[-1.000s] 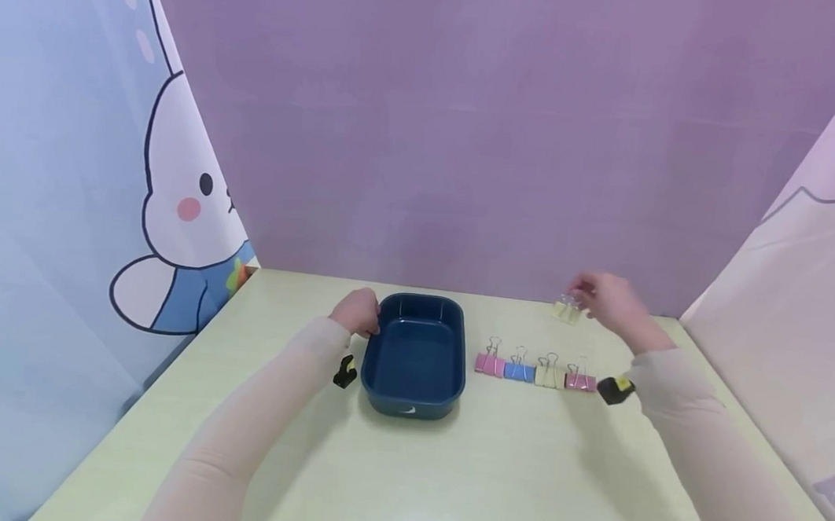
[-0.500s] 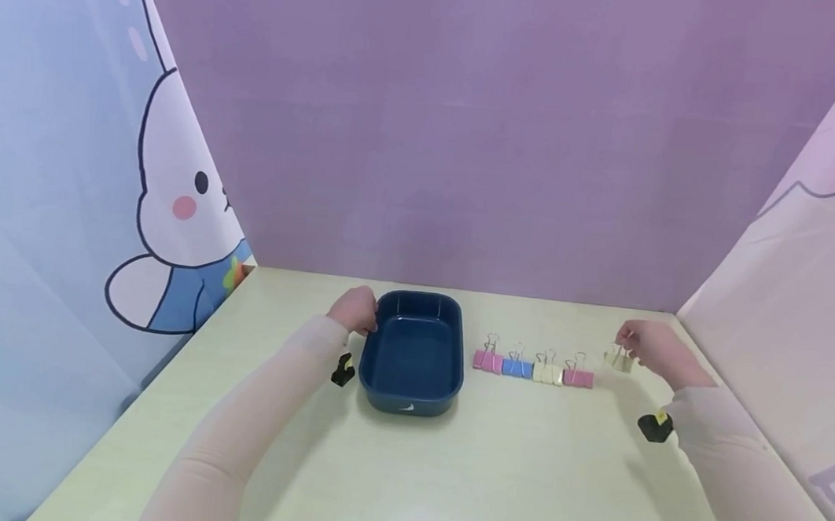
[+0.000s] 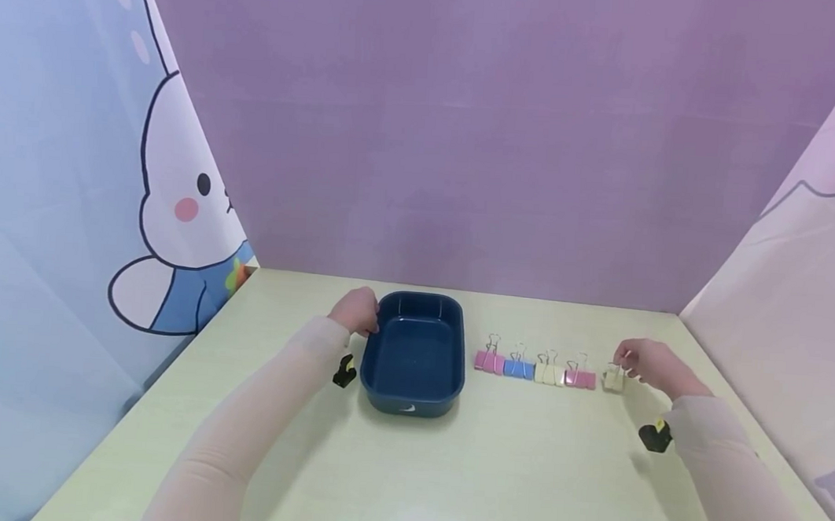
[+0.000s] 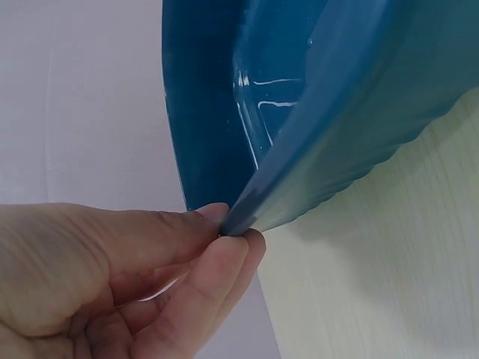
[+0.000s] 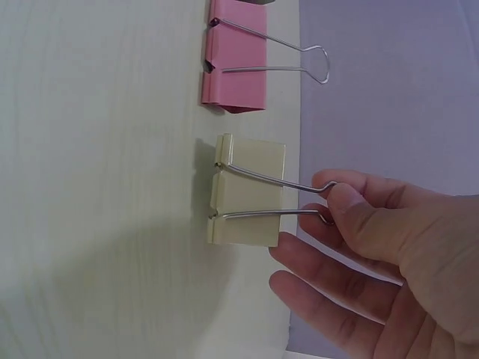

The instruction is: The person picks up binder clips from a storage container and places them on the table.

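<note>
My left hand pinches the far left rim of a deep blue tray, thumb inside and fingers outside the wall. At the right, my right hand holds a cream binder clip by its wire handles between thumb and fingertips. That clip is at the right end of a row, a small gap away from a pink binder clip. Leftward in the row are another cream clip, a blue clip and a second pink clip, handles upward.
The pale wooden table backs onto a purple panel. Printed curtains stand along the left, and another sheet along the right. Each wrist carries a small black camera.
My right hand has brought the cream clip from the back of the table rightward and then toward me, to the row's right end. The left hand keeps its grip on the tray.
</note>
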Demonstrator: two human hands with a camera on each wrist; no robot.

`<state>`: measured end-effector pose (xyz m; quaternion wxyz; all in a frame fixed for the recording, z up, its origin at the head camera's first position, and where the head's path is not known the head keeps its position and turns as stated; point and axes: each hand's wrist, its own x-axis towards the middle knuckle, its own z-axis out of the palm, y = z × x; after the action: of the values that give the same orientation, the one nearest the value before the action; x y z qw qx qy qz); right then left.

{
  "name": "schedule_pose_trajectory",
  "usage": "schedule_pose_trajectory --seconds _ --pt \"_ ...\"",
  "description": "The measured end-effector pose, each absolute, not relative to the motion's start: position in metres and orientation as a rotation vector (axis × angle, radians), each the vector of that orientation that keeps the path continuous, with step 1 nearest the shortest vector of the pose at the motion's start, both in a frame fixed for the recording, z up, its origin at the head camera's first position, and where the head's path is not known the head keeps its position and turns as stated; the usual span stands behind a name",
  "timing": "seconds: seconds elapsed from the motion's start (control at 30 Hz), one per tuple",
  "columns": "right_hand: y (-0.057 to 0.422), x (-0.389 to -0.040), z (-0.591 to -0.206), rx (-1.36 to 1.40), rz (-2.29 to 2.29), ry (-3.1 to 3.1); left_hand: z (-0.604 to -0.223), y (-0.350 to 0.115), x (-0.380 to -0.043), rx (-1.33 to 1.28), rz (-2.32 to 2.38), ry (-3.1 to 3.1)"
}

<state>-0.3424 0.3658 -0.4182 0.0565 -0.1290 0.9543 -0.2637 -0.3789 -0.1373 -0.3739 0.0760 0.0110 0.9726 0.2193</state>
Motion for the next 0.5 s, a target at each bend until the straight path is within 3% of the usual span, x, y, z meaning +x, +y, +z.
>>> schedule_pose_trajectory --seconds 0.5 --pt "0.3592 -0.3476 -0.4209 -0.405 -0.784 2.856 -0.3707 -0.1372 -0.3735 0.046 0.620 2.915"
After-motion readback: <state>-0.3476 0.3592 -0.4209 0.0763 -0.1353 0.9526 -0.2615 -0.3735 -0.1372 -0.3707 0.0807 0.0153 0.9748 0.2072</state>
